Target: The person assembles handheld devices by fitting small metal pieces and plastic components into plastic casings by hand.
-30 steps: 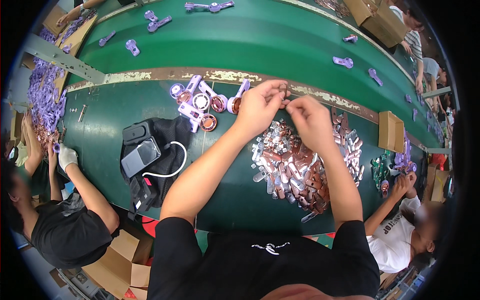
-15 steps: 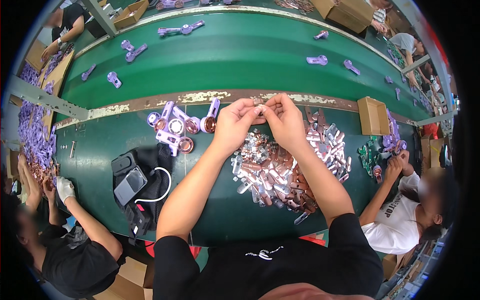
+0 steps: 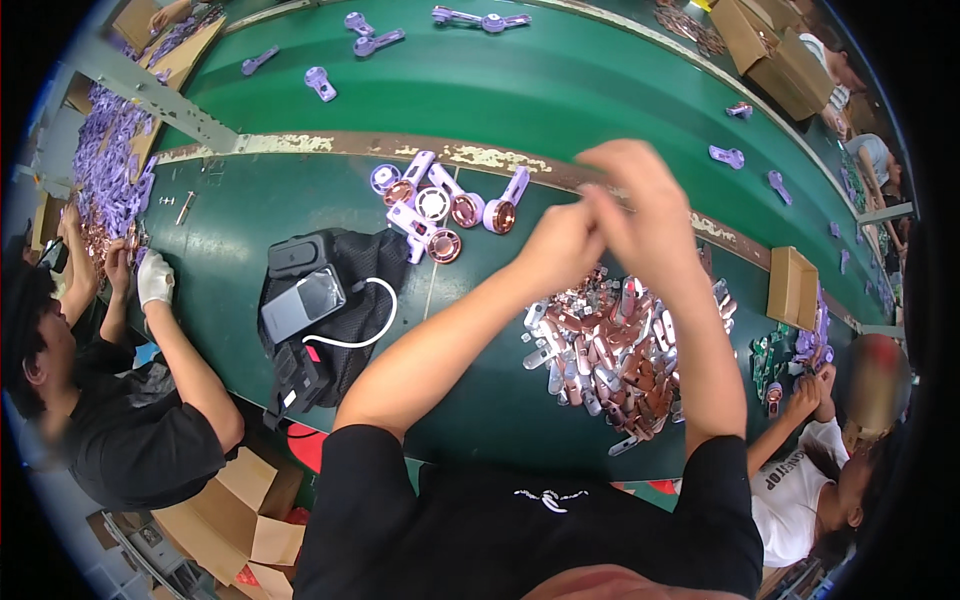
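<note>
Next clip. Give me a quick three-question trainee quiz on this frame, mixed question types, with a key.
1. True or false: the left hand and right hand are raised and meet above the green table.
2. What lies directly beneath the hands? A) a heap of small silver and copper-coloured parts B) a folded cloth C) a stack of plates
3. What lies on the black bag to the left of the person's forearm?

Key
1. True; the fingertips come together, though whatever is pinched between them is too blurred to tell.
2. A
3. A dark device with a shiny screen, with a white cable looping beside it.
</note>
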Motion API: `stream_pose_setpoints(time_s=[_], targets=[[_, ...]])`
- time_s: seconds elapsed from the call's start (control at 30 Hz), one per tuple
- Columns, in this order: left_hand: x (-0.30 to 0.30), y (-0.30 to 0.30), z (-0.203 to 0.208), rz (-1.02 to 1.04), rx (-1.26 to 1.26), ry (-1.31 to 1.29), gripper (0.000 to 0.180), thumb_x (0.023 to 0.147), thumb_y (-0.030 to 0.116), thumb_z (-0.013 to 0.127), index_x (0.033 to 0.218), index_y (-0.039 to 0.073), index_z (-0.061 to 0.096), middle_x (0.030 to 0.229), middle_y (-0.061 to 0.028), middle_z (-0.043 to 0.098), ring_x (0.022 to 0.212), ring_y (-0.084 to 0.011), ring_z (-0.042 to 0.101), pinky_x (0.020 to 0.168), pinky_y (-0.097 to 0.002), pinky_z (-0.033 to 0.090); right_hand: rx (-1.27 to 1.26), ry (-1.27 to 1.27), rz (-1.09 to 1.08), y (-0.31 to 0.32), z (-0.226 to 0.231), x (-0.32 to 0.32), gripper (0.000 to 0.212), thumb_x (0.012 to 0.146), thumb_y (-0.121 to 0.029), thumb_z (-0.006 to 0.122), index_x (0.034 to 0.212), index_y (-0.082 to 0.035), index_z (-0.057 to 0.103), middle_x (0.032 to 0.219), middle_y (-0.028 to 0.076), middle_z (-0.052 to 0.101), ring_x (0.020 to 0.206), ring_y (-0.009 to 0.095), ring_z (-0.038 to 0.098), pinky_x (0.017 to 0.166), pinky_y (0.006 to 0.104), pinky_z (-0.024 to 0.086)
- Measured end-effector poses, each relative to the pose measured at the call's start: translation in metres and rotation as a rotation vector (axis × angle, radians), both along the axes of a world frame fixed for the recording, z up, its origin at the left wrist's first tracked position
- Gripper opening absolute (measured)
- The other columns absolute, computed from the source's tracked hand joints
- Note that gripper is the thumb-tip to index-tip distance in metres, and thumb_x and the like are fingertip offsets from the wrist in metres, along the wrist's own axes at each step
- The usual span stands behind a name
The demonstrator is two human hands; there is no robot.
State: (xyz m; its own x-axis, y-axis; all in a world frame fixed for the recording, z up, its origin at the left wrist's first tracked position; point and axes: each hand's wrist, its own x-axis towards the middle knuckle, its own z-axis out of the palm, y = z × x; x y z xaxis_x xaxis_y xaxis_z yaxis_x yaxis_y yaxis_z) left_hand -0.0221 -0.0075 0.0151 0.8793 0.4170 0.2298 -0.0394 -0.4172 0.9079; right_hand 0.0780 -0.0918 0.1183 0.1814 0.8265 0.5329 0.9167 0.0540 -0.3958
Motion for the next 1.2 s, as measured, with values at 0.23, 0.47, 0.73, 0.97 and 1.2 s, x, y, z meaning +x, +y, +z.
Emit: stream_pose_setpoints(time_s=[0.23,0.47,0.73,0.97,1.2], targets=[[0.013,-0.006,-0.047,-0.190,-0.261,0.007,0.025,0.101,0.017,0.064,0.121,0.002,0.064,0.116,-0.0096,0.069,0.113,-0.0187,0.065,0.094,-0.0351,0.052,-0.547,-0.415,-0.024,0.055,-0.025,-0.062,0.053,0.072,-0.046,0.087,0.100,-0.007,0.065,0.087,0.012,0.072,0.092,0.033,0.071,0.077,0.0462,0.058],[0.006,-0.007,-0.052,0.214,0.141,-0.386,0.030,0.101,0.021,0.066,0.124,0.002,0.066,0.107,-0.0071,0.073,0.105,-0.0243,0.069,0.096,-0.0407,0.054,-0.369,0.036,0.005,0.054,-0.013,-0.038,0.040,0.085,-0.030,0.078,0.112,-0.003,0.066,0.089,0.019,0.073,0.084,0.034,0.074,0.076,0.0443,0.058],[0.000,0.020,0.003,-0.098,-1.003,-0.074,0.030,0.108,0.011,0.054,0.130,-0.009,0.060,0.122,-0.0186,0.070,0.104,-0.0263,0.074,0.089,-0.0352,0.063,-0.165,1.009,-0.032,-0.029,0.040,0.054,0.044,0.089,0.013,0.061,0.131,0.002,0.055,0.110,0.011,0.067,0.081,0.012,0.065,0.065,0.0247,0.054],[-0.001,0.028,0.009,-0.149,-1.078,-0.048,0.037,0.111,0.020,0.046,0.129,-0.010,0.057,0.121,-0.0215,0.070,0.106,-0.0313,0.074,0.094,-0.0411,0.062,-0.545,0.896,0.058,-0.031,0.026,0.075,0.046,0.083,0.012,0.051,0.124,0.002,0.068,0.096,0.000,0.067,0.078,0.005,0.057,0.065,0.0228,0.045],[-0.003,0.032,0.009,-0.258,-1.064,0.009,0.037,0.111,0.020,0.047,0.128,-0.009,0.060,0.117,-0.0205,0.072,0.106,-0.0328,0.074,0.091,-0.0424,0.062,-0.736,0.545,0.174,0.009,0.027,0.090,0.032,0.086,0.008,0.052,0.114,0.002,0.065,0.092,0.006,0.068,0.082,0.013,0.059,0.074,0.0290,0.050]])
